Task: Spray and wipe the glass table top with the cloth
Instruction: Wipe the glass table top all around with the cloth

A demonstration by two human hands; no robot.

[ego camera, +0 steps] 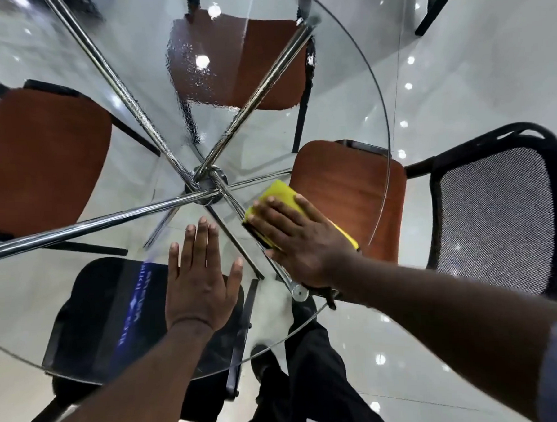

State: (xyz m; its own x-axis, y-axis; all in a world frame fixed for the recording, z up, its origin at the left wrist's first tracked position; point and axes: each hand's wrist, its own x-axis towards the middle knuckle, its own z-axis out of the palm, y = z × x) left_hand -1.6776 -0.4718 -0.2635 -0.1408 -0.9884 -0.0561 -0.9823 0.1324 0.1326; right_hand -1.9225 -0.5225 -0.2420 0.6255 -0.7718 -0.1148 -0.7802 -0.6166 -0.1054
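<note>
Now right hand [299, 242] flat on cloth [278, 193]

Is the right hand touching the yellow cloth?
Touching. The head view shows the right hand lying flat on the yellow cloth, fingers straight across its top, with no gap.

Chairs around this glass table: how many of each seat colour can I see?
Brown seats: 3
Black seat: 1
Total: 4 chairs
Black legs at the top right edge are too cropped to count.
</note>
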